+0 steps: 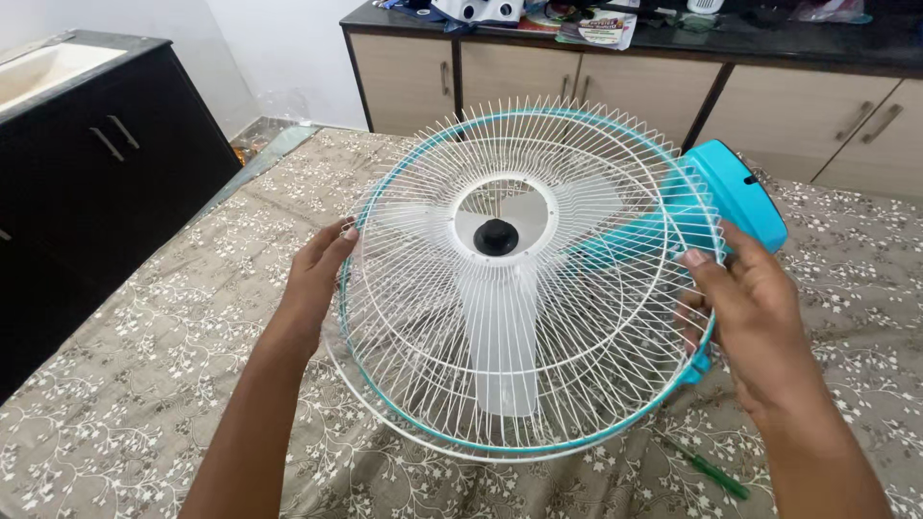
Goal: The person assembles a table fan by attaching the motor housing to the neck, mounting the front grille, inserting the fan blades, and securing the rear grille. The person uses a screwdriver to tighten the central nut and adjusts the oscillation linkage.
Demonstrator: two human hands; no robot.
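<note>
Between your two hands you have one white wire fan guard [538, 317] with a teal rim, one translucent three-bladed fan blade [500, 327] with one black hub cap [496, 236], and, below your right hand [750, 308], one green-handled screwdriver [711, 471].

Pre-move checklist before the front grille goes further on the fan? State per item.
1. Left hand on the grille rim: ok, fingers curl over the left edge.
2. Right hand on the rim: ok, thumb and fingers pinch the right edge.
3. Front grille seated on the teal ring: not ok, lower edge hangs off, gap visible.
4. Blades at rest: ok, three blades sharp, no blur.
5. Black hub cap on: ok, visible through the grille's centre opening.
6. Green screwdriver clear of the fan: ok, lies on the bedspread beside the right wrist.
</note>
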